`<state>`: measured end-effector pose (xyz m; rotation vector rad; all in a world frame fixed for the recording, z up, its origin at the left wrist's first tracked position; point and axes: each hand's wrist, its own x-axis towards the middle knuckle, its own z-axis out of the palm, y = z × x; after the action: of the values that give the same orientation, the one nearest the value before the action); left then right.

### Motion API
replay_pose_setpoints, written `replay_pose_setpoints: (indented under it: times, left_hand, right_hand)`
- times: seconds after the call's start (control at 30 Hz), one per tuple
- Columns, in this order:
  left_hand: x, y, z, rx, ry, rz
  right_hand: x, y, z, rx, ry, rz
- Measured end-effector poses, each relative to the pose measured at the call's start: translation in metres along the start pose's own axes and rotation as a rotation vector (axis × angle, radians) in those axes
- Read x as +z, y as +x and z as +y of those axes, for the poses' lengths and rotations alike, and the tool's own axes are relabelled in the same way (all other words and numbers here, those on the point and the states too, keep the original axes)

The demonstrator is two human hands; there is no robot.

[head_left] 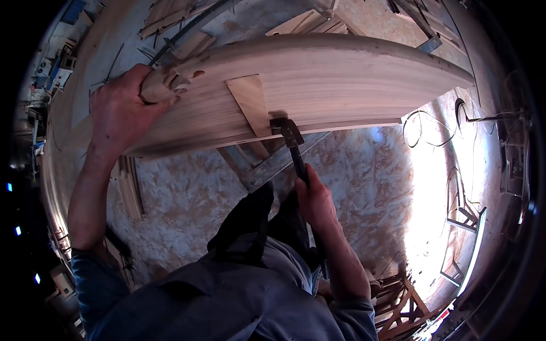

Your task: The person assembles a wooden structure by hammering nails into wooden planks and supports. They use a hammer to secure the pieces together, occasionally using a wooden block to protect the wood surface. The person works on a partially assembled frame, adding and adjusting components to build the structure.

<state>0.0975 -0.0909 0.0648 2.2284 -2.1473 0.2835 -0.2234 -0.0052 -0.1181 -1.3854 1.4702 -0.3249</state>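
Observation:
A long, curved wooden panel (341,77) stretches across in front of me, with a thick rounded far edge. My left hand (122,108) is closed round a blocky piece of wood (156,85) with a chipped notch, at the panel's left end. Whether this piece is joined to the panel I cannot tell. My right hand (315,199) grips the dark handle of a hammer (292,136). The hammer's head is at the panel's near edge, beside a tapered flat wood piece (250,102) lying across the panel. Contact between head and wood is unclear.
Under the panel stands a metal-edged support (267,169). Wooden strips (129,187) lean at the left. Loose boards (301,24) lie beyond the panel. A thin cable (424,128) loops at the right, above a metal frame (469,250). Scrap wood (404,304) is piled at the lower right.

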Motion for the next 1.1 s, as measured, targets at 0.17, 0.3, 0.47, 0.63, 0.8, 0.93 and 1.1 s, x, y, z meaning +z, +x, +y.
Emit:
replay_pose_setpoints:
  times: [0.17, 0.3, 0.47, 0.63, 0.8, 0.93, 1.1]
  left_hand:
    - [0.001, -0.001, -0.002, 0.009, -0.083, 0.025]
    - [0.0, -0.001, -0.001, 0.039, -0.031, 0.022]
    - [-0.003, 0.001, 0.007, -0.023, -0.016, -0.026]
    - [-0.004, 0.002, 0.006, 0.028, -0.08, 0.027]
    - [-0.003, -0.001, 0.008, 0.005, -0.02, -0.004]
    - [-0.001, 0.003, 0.005, 0.035, 0.0, 0.002]
    - [0.0, -0.001, 0.011, -0.026, -0.009, -0.026]
  right_hand:
    - [0.001, 0.0, 0.003, 0.001, 0.002, -0.002]
    - [0.001, -0.008, 0.0, -0.054, 0.021, 0.032]
    - [-0.004, -0.002, -0.008, 0.032, 0.027, -0.026]
    - [-0.006, -0.018, -0.008, -0.115, 0.053, 0.073]
    - [-0.01, -0.005, -0.011, 0.026, 0.023, -0.026]
    - [-0.005, -0.022, -0.007, -0.13, 0.023, 0.095]
    - [-0.007, -0.006, 0.002, 0.002, 0.033, -0.022]
